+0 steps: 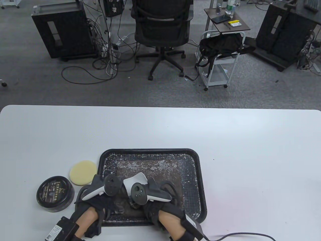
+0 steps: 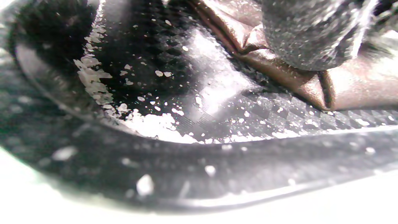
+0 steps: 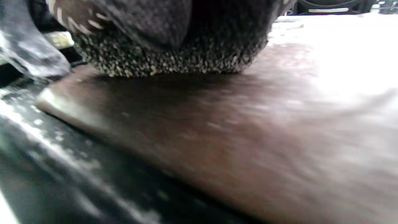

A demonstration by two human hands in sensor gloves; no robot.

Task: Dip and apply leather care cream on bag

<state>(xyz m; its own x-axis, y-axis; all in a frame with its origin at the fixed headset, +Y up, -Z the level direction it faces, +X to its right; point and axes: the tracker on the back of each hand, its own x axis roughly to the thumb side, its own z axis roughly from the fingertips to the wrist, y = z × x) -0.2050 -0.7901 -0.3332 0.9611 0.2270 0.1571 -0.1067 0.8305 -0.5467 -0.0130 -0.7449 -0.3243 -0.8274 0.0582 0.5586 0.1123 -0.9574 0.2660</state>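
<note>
An office floor with a chair [image 1: 160,27], cables and carts lies beyond a white table [image 1: 250,150]. On the near part of the table sits a black tray [image 1: 195,160], its floor flecked all over with white crumbs of dried cream. In it lies the brown bag [image 1: 150,168], flat, taking up most of the middle; nothing else shows in the tray.

Both hands are over the near end of the bag. The left hand [image 1: 100,200] is at the bag's folded near-left corner, and whether its fingers pinch the leather or only lie on it I cannot tell. The right hand [image 1: 155,205] has a gloved fingertip [image 3: 174,56] pressed down on the bag's flat face; it seems to hold nothing, though the rest of its fingers are hidden.

Left of the tray stands the tin [image 1: 55,193], lid on, so its contents cannot be seen. Just behind it lies the yellow pad [image 1: 82,172], on the table and untouched.

Risks, as I judge them: the tin is not yet opened and the pad is dry, so dipping lies ahead. The loose white crumbs could be rubbed into the leather. The hands' trackers [image 1: 135,190] are close together and might knock.
</note>
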